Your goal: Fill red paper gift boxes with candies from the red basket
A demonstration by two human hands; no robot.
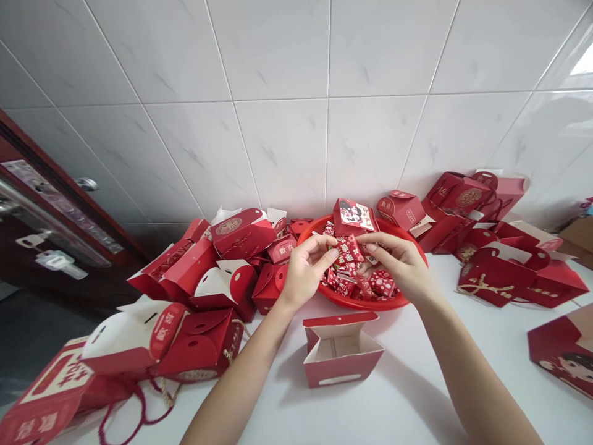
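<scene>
Over a red plastic basket (356, 304), my left hand (306, 267) pinches a red wrapped candy (348, 250) with white lettering. From the other side, my right hand (402, 261) has its thumb and fingers closed at the candy's right end. Beneath my hands, the basket holds many red wrapped candies (383, 283), some covered by my fingers. A small red box (343, 366) stands on the white surface just in front of the basket, its top open and its pale inside bare. Another red box with a cartoon picture (354, 216) rests on the basket's back rim.
Red gift boxes (241, 233) crowd the left side, some open, with a dark red cord (141, 411) hanging loose. More red boxes (500, 272) stand at the right. White tiles (282, 148) rise behind. At far left is a door with keys (58, 262) in it.
</scene>
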